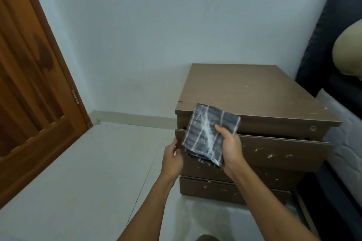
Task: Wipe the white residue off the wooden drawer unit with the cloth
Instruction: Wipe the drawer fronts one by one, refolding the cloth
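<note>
A brown wooden drawer unit [254,92] stands against the wall, its top drawer slightly pulled out. White residue specks [271,155] dot the drawer fronts, and a few sit on the top. My right hand [230,146] grips a folded dark grey checked cloth [203,133], held up in front of the unit's front left corner; the cloth carries white smears. My left hand [173,159] is just left of the cloth's lower edge, fingers curled near the drawer's left end, and I cannot tell whether it touches either.
A wooden door [29,88] stands at the left. A mattress [344,133] and dark bed frame press against the unit's right side. Pale floor [88,172] stretches left of the unit; the wall [147,35] is behind.
</note>
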Tool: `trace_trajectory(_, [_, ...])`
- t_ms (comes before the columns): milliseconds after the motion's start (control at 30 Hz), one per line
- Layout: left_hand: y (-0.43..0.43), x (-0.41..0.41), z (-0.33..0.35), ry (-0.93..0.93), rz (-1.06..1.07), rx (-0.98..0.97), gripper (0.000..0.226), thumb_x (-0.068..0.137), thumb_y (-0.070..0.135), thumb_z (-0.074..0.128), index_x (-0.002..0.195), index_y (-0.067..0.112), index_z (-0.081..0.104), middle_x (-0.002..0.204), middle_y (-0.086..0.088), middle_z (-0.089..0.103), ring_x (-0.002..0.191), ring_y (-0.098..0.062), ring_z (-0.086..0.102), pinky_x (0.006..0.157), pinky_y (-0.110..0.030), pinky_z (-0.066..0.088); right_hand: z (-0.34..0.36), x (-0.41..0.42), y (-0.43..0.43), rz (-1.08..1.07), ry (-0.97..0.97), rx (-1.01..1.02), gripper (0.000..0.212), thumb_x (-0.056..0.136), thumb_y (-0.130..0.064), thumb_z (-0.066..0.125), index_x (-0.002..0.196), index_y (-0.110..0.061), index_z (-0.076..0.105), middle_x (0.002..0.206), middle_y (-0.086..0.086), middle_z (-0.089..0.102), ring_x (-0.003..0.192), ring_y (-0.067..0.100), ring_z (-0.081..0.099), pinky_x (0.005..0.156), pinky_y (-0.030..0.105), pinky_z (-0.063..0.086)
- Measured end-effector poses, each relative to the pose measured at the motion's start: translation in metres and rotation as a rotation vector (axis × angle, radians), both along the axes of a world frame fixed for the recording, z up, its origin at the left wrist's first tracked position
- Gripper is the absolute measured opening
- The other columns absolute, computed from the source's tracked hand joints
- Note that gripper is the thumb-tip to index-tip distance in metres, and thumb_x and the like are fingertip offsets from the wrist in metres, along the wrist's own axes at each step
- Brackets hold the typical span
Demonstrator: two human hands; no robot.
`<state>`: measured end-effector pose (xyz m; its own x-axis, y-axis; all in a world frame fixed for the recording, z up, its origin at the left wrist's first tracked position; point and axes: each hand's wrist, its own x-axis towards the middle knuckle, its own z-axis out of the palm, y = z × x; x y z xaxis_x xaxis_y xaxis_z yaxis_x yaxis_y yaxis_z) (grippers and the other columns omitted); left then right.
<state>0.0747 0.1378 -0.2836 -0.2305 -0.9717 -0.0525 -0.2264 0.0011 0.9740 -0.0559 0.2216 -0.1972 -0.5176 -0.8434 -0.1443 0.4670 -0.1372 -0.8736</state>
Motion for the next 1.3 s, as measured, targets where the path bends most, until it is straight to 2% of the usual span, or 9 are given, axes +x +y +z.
trace_trajectory(100, [-0.006, -0.011, 0.005, -0.014, 0.025, 0.062, 0.049, 0.102, 0.021, 0.042, 0.150, 0.021, 0.033, 0.154, 0.002, 0.035, 0.141, -0.022, 0.035, 0.115, -0.044, 0.032, -0.007, -0.026, 0.029, -0.074, -0.105, 0.021, 0.028, 0.090, -0.020, 0.062, 0.116, -0.012, 0.060, 0.105, 0.015, 0.074, 0.093, 0.034, 0.072, 0.087, 0.054, 0.055])
trace_trajectory(267, [-0.011, -0.032, 0.019, 0.016, 0.037, 0.130, 0.057, 0.100, 0.028, 0.046, 0.153, 0.026, 0.023, 0.158, -0.003, 0.028, 0.143, -0.029, 0.030, 0.114, -0.048, 0.029, -0.022, -0.064, 0.079, -0.149, -0.229, -0.004, 0.036, 0.086, -0.027, 0.066, 0.120, -0.016, 0.059, 0.109, 0.015, 0.073, 0.098, 0.035, 0.070, 0.092, 0.056, 0.051])
trace_trajectory(433, [-0.018, -0.045, 0.022, 0.030, 0.072, 0.142, 0.061, 0.096, 0.035, 0.053, 0.150, 0.025, 0.028, 0.152, -0.005, 0.037, 0.138, -0.032, 0.039, 0.111, -0.051, 0.034, -0.041, -0.086, 0.110, -0.535, -0.086, 0.100, 0.045, 0.082, -0.020, 0.074, 0.123, -0.014, 0.057, 0.114, 0.012, 0.070, 0.096, 0.028, 0.071, 0.088, 0.049, 0.055])
trace_trajectory(633, [-0.010, -0.050, 0.037, 0.136, 0.291, 0.115, 0.063, 0.091, 0.046, 0.059, 0.141, 0.013, 0.041, 0.142, -0.008, 0.050, 0.129, -0.030, 0.049, 0.107, -0.042, 0.041, -0.056, -0.109, 0.144, -0.859, 0.111, 0.200, 0.056, 0.090, -0.019, 0.067, 0.140, -0.016, 0.042, 0.142, 0.009, 0.051, 0.127, 0.028, 0.050, 0.106, 0.039, 0.038])
trace_trajectory(800, [-0.006, -0.054, 0.047, 0.158, 0.384, 0.105, 0.051, 0.090, 0.037, 0.065, 0.130, 0.012, 0.046, 0.135, -0.011, 0.053, 0.120, -0.030, 0.054, 0.098, -0.036, 0.043, -0.059, -0.133, 0.164, -0.937, 0.194, 0.230, 0.054, 0.093, -0.022, 0.063, 0.141, -0.015, 0.041, 0.144, 0.009, 0.049, 0.131, 0.027, 0.047, 0.102, 0.029, 0.033])
trace_trajectory(933, [-0.006, -0.061, 0.040, 0.190, 0.433, 0.137, 0.051, 0.088, 0.039, 0.066, 0.126, 0.013, 0.044, 0.134, -0.012, 0.053, 0.118, -0.030, 0.055, 0.097, -0.036, 0.043, -0.056, -0.152, 0.162, -0.964, 0.288, 0.280, 0.038, 0.096, -0.025, 0.057, 0.132, -0.013, 0.051, 0.120, 0.006, 0.060, 0.104, 0.020, 0.058, 0.086, 0.024, 0.038])
trace_trajectory(1067, [-0.006, -0.070, 0.038, 0.215, 0.499, 0.180, 0.056, 0.087, 0.044, 0.063, 0.127, 0.012, 0.042, 0.134, -0.012, 0.050, 0.115, -0.029, 0.054, 0.090, -0.033, 0.041, -0.062, -0.171, 0.139, -1.004, 0.312, 0.269, 0.033, 0.096, -0.029, 0.056, 0.125, -0.014, 0.057, 0.107, 0.000, 0.061, 0.099, 0.016, 0.058, 0.083, 0.026, 0.041])
trace_trajectory(1200, [-0.007, -0.083, 0.032, 0.180, 0.579, 0.103, 0.057, 0.087, 0.048, 0.060, 0.127, 0.011, 0.042, 0.136, -0.013, 0.046, 0.114, -0.029, 0.055, 0.085, -0.031, 0.040, -0.080, -0.181, 0.112, -0.980, 0.303, 0.251, 0.048, 0.095, -0.033, 0.057, 0.139, -0.016, 0.049, 0.132, 0.003, 0.060, 0.119, 0.019, 0.056, 0.101, 0.033, 0.043])
trace_trajectory(1300, [-0.007, -0.089, 0.029, 0.200, 0.619, 0.082, 0.054, 0.087, 0.047, 0.059, 0.125, 0.012, 0.043, 0.136, -0.012, 0.045, 0.111, -0.026, 0.055, 0.085, -0.027, 0.040, -0.095, -0.185, 0.097, -0.918, 0.345, 0.240, 0.058, 0.097, -0.029, 0.056, 0.149, -0.020, 0.033, 0.144, 0.003, 0.051, 0.130, 0.018, 0.047, 0.101, 0.023, 0.034])
